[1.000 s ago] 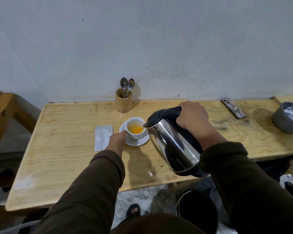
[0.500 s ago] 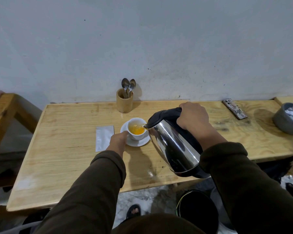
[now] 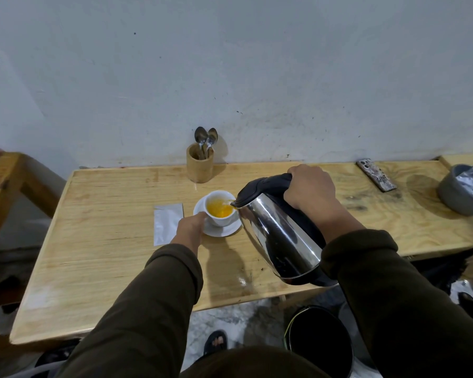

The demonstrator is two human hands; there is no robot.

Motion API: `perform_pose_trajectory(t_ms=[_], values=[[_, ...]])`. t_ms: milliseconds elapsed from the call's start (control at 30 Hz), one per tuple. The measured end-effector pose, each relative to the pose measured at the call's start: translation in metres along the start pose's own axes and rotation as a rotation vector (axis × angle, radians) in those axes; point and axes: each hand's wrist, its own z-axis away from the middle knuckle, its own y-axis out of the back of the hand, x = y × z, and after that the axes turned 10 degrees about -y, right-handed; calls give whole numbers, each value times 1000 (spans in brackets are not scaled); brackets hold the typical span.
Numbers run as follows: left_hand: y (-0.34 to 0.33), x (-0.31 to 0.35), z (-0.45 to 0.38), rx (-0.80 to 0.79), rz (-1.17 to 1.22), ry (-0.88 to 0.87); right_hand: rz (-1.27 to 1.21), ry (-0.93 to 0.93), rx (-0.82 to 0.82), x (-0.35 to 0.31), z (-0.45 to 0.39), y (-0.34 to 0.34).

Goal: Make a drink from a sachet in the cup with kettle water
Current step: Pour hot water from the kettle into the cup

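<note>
A person tips a steel kettle (image 3: pixel 280 236) over a white cup (image 3: pixel 219 207) at a pale wooden table (image 3: pixel 99 241) set against a grey wall. The cup stands on a white saucer (image 3: pixel 224 231) and holds bright orange-yellow liquid, with a thin stream running in from the kettle's spout at its right rim. The right hand (image 3: pixel 310 190) is wrapped tight around the kettle's black handle, holding the kettle clear of the table; the kettle's long axis slants from its base, low and near the person, up to the black lid and spout, which point left toward the cup. The left hand (image 3: pixel 191 230) rests at the near-left edge of the saucer, fingers curled against it just below the cup, though whether they grip the saucer or only steady it is hard to tell from here. A flat silvery sachet (image 3: pixel 167 223) lies on the table just left of that hand, its long side running away from the person. Behind the cup, a wooden holder (image 3: pixel 200 167) by the wall carries 2 metal spoons (image 3: pixel 206 137), bowls upward. Far right, a patterned phone (image 3: pixel 376 175) lies flat, and a grey bowl (image 3: pixel 456 196) holds crumpled silvery wrapping. A black bin (image 3: pixel 318 342) sits on the floor below the table edge.
</note>
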Motion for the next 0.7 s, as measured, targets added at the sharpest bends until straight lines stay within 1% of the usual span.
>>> perform_pose_trajectory(t_ms=[233, 400, 567, 700], values=[[0, -1, 3, 4, -28, -9, -7, 20, 24, 7, -1, -4], [1, -5, 8, 0, -60, -43, -71, 37, 60, 20, 0, -6], [-7, -9, 18, 66, -104, -49, -218, -5, 45, 44, 3, -8], [-20, -19, 28, 116, -99, -55, -365, -68, 76, 66, 9, -9]])
